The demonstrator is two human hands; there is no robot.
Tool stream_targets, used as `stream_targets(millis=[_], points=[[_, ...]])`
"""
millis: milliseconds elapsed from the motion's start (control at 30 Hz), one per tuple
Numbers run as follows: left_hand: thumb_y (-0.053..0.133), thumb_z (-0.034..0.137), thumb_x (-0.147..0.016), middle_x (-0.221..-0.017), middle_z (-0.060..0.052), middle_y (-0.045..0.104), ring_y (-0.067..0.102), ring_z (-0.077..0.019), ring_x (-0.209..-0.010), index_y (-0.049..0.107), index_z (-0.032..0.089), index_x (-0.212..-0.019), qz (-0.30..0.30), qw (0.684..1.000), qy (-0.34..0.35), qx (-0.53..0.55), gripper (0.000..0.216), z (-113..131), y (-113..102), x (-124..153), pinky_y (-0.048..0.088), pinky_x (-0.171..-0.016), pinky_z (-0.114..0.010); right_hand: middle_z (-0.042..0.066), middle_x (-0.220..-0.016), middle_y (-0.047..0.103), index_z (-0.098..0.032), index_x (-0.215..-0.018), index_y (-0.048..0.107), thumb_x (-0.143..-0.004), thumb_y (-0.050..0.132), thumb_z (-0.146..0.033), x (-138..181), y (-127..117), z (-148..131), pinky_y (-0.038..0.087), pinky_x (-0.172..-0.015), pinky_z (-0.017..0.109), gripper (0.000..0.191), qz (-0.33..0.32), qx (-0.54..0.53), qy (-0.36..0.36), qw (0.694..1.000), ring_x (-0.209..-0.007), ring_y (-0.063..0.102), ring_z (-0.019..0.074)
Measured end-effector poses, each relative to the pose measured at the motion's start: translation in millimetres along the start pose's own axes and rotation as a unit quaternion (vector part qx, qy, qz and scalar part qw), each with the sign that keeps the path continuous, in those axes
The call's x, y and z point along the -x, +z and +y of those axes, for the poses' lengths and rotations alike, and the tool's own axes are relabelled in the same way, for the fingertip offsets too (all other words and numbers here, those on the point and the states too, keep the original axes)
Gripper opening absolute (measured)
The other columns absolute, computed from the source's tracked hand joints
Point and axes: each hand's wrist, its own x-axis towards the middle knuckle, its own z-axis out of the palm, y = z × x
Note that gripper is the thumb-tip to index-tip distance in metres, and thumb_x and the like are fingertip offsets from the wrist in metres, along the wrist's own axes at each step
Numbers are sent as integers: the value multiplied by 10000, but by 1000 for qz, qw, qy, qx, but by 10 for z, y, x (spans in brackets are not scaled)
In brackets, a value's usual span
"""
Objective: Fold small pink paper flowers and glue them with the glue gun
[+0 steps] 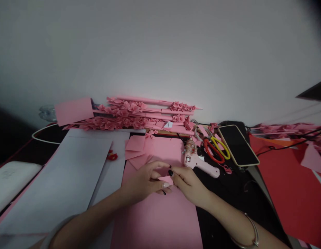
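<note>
The black bench (212, 204) in front of you is the largest thing here, set against a pale wall. On its left side you have a stack of large white paper sheets (54, 183), and on the right lies a broad red paper sheet (292, 186). Between them, right under your hands, is a long pink paper sheet (160, 221). Along the wall you see a bundle of rolled pink paper stems with folded pink flowers (134, 110).

Your left hand (147, 180) and right hand (190, 183) meet above the pink sheet. To their right a black-screened phone in a pale case (239, 145) lies face up, and a pale pink glue gun (201, 164) rests nearer your right hand. Scissors with red and yellow looped handles (219, 161) lie between those two.

Small pink paper squares (135, 143) overlap beyond your left hand. Smallest is the folded pink paper piece (165, 179): your left thumb and fingers grip it, and your right fingertips pinch its right edge.
</note>
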Motion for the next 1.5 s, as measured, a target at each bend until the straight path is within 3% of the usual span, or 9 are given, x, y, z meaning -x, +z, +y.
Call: stream_targets(millis=[300,533,833,1033,1333,1500], points=[[692,191,-747,-684,4,729,738,-234,-757,534,195,-1140,-2,1000,1,11,423,31,-6,14,551,-675,-303,-22,-569,481,-204,-646,437,-955,375,-223,-8,-21,-20,310,-506,252,316,-17,0,-10,1000,-511,406,121],[696,197,-752,-679,5,721,736,-227,-723,510,193,-1139,-14,1000,18,20,430,8,3,5,557,-652,-301,-33,-564,523,-195,-655,480,-905,497,-211,4,-7,-22,314,-488,234,251,-28,17,0,999,-496,426,108],[676,193,-758,-690,0,740,727,-227,-707,522,205,-1138,-5,999,38,6,410,33,28,27,545,-646,-303,14,-705,619,-203,-770,537,-984,355,-247,-7,-17,-50,429,-621,271,284,-69,-66,-28,995,-638,567,151],[662,164,-751,-621,23,711,713,-187,-660,525,194,-1116,31,998,48,-1,391,95,49,31,537,-637,-274,-46,-544,378,-216,-634,400,-984,356,-352,16,22,28,303,-490,246,378,12,-67,-13,998,-483,358,113],[663,231,-776,-722,-22,740,704,-172,-705,542,183,-1102,80,993,82,31,350,82,21,8,545,-683,-286,-43,-541,398,-216,-641,397,-979,358,-369,46,63,85,291,-476,245,373,73,-90,43,992,-479,361,117],[738,262,-705,-919,-38,733,683,-188,-867,639,175,-989,93,990,103,26,313,67,0,-23,533,-762,-279,-44,-591,398,-204,-695,436,-980,373,-340,42,61,74,282,-474,229,323,109,-106,44,987,-499,345,106]])
